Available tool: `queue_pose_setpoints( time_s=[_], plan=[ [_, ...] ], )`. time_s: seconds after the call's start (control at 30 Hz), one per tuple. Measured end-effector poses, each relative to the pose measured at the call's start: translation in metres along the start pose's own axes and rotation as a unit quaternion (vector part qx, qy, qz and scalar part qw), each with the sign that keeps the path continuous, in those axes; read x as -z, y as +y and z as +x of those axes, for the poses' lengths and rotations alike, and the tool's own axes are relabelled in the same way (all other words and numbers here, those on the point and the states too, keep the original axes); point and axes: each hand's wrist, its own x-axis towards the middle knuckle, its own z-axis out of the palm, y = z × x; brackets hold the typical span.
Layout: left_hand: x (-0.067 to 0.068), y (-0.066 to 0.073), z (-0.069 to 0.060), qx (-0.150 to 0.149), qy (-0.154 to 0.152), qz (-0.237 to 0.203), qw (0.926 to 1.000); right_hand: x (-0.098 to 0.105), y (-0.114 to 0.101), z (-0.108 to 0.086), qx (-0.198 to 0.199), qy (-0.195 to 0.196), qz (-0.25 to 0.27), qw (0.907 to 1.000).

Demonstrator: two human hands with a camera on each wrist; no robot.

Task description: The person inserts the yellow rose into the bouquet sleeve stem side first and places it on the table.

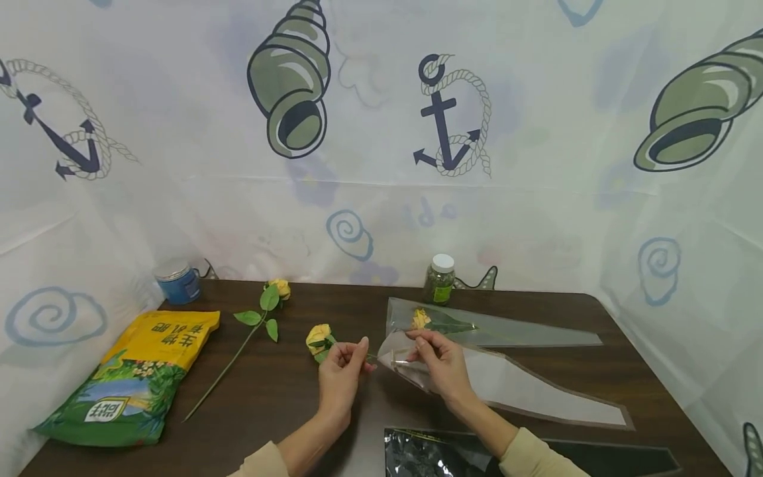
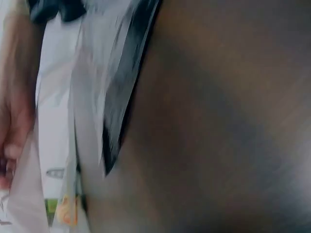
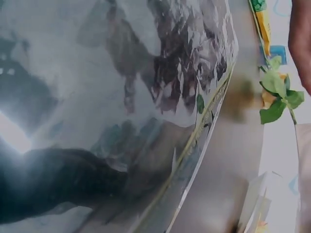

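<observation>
My left hand (image 1: 342, 377) pinches the stem of a yellow rose (image 1: 318, 338), whose bloom points left. To its right, my right hand (image 1: 444, 368) grips the open end of a white flower sleeve with a tan border (image 1: 548, 391). The rose's stem end reaches toward the sleeve's mouth; whether it is inside I cannot tell. In the left wrist view the right hand (image 2: 17, 131) holds the sleeve's edge. Green leaves (image 3: 277, 94) of the rose show in the right wrist view, near the left hand (image 3: 301, 43).
Behind lies a clear sleeve (image 1: 536, 333) with a yellow rose (image 1: 420, 319) inside. A black glossy sleeve (image 1: 614, 457) is in front. Another rose (image 1: 235, 358), a yellow-green bag (image 1: 134, 377) and a blue jar (image 1: 179, 283) stand left; a white-capped jar (image 1: 440, 281) stands at the back.
</observation>
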Motion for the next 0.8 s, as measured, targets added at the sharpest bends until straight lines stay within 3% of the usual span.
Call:
queue_pose_setpoints(
  time_s=[0.07, 0.2, 0.27, 0.57, 0.8],
  plan=[
    [0.006, -0.003, -0.005, 0.028, -0.009, 0.004, 0.9996, 0.000, -0.001, 0.001, -0.001, 0.007, 0.001, 1.0000],
    [0.016, -0.009, -0.006, 0.098, -0.003, -0.035, 0.9945, -0.001, -0.003, 0.000, 0.010, 0.005, 0.007, 0.9999],
    [0.019, -0.009, -0.005, 0.112, 0.005, -0.048, 0.9925, -0.002, -0.003, -0.002, 0.013, 0.000, 0.011, 0.9998],
    [0.004, -0.004, 0.006, 0.118, 0.025, -0.091, 0.9885, -0.001, -0.003, -0.004, 0.012, -0.008, 0.003, 0.9999],
    [-0.005, -0.003, 0.014, 0.106, 0.039, -0.096, 0.9889, 0.000, -0.002, -0.005, 0.042, -0.023, 0.014, 0.9987]
  ],
)
